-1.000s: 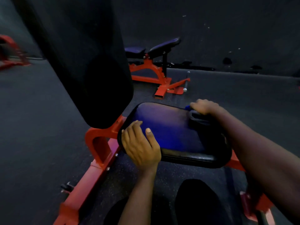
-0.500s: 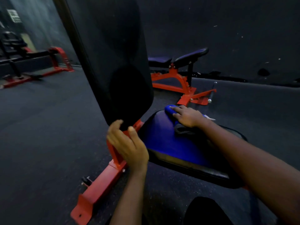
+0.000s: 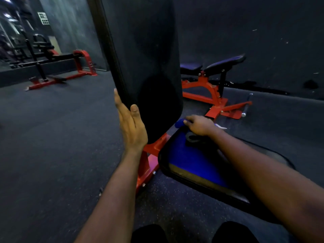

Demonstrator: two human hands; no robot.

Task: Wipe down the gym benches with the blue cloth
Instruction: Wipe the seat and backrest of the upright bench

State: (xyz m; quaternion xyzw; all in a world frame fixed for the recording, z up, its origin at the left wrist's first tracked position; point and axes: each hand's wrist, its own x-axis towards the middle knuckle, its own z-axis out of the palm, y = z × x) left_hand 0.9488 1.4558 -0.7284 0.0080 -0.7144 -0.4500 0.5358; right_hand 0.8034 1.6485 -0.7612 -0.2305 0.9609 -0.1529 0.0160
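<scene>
A red-framed gym bench stands in front of me. Its black backrest pad [image 3: 147,55] is raised upright and its seat pad [image 3: 192,160] looks blue on top. My left hand [image 3: 130,125] grips the backrest's left lower edge, thumb on the front face, fingers behind. My right hand [image 3: 199,124] lies on the far end of the seat, on the blue cloth [image 3: 179,122], of which only a small bunched part shows past the fingertips. A dark strap or handle [image 3: 194,137] lies under that wrist.
A second red bench [image 3: 213,72] with dark pads stands behind by the black wall. Another red-framed machine [image 3: 57,67] is at the far left. The red frame base [image 3: 149,165] runs along the dark rubber floor. My knees [image 3: 192,234] show at the bottom edge.
My left hand has gone from the seat pad's near corner up to the backrest's lower edge. My right hand with the cloth has slid leftward along the seat's far end.
</scene>
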